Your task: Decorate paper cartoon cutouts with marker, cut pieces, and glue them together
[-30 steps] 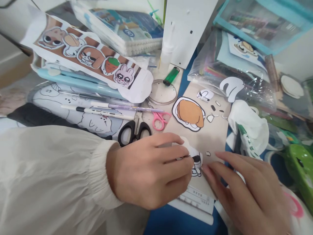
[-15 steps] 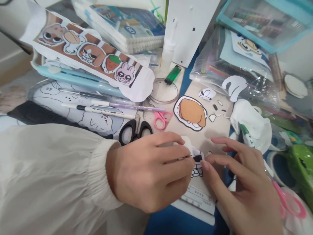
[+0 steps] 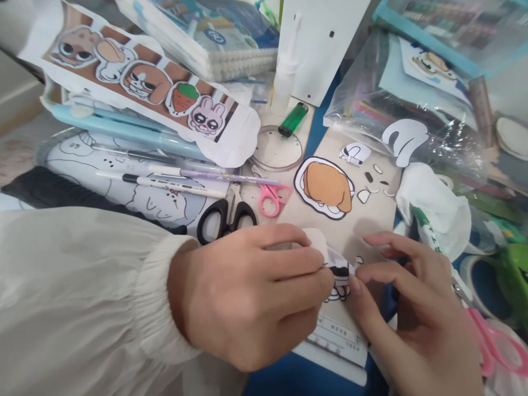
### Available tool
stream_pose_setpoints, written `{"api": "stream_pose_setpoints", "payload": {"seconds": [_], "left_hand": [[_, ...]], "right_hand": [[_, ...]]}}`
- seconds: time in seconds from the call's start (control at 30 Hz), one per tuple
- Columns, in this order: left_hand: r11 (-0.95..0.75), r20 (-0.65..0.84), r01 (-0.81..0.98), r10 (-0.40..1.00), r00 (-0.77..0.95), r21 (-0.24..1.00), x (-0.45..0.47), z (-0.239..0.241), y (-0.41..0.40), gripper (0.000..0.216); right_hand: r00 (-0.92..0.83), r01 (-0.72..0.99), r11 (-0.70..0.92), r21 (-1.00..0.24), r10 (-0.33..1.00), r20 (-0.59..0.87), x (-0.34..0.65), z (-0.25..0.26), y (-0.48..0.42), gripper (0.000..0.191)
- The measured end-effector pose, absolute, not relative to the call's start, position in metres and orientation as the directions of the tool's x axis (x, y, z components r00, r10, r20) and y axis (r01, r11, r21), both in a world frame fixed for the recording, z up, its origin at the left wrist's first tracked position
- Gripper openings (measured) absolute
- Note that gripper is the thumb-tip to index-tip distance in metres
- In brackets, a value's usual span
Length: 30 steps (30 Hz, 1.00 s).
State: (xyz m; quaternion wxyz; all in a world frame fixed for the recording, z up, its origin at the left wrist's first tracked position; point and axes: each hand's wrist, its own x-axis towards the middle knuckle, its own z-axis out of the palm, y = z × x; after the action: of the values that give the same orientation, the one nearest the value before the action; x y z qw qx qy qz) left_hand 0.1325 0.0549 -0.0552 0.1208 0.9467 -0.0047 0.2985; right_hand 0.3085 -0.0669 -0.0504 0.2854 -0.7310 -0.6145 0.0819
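Observation:
My left hand (image 3: 256, 297) is closed in a pinch on a small black-and-white paper cutout (image 3: 340, 272), just above a beige board (image 3: 363, 225). My right hand (image 3: 416, 313) pinches the right edge of the same cutout between thumb and index finger, its other fingers loosely curled. Part of the cutout is hidden by my left fingers. Farther up the board lies an orange-and-white cutout with a dark outline (image 3: 325, 190). Beside it are a white cutout with black lines (image 3: 355, 153) and several tiny paper pieces (image 3: 363, 196).
Black-handled scissors (image 3: 223, 220), small pink scissors (image 3: 270, 201) and pens (image 3: 177, 186) lie left of the board. A green lighter (image 3: 293, 120) rests behind it. A printed character strip (image 3: 136, 77) is at the upper left. Pink-handled scissors (image 3: 495, 346) and a tape roll (image 3: 487, 289) sit right.
The view has shifted slightly. My right hand has moved a little to the right, and more of the cutout shows between my two hands. Both hands still grip it.

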Motion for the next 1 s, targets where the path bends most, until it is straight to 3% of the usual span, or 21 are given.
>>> {"api": "stream_pose_setpoints", "payload": {"seconds": [0.8, 1.0], "left_hand": [[-0.977, 0.445, -0.16, -0.082, 0.892, 0.142, 0.1308, -0.0541, 0.05, 0.037], [-0.976, 0.454, -0.181, -0.106, 0.885, 0.124, 0.1304, -0.0565, 0.0522, 0.031]], "right_hand": [[0.232, 0.85, -0.086, -0.52, 0.947, 0.223, 0.3127, -0.0539, -0.0665, 0.006], [0.225, 0.84, -0.082, -0.536, 0.952, 0.207, 0.3138, -0.0526, -0.0667, 0.006]]}}
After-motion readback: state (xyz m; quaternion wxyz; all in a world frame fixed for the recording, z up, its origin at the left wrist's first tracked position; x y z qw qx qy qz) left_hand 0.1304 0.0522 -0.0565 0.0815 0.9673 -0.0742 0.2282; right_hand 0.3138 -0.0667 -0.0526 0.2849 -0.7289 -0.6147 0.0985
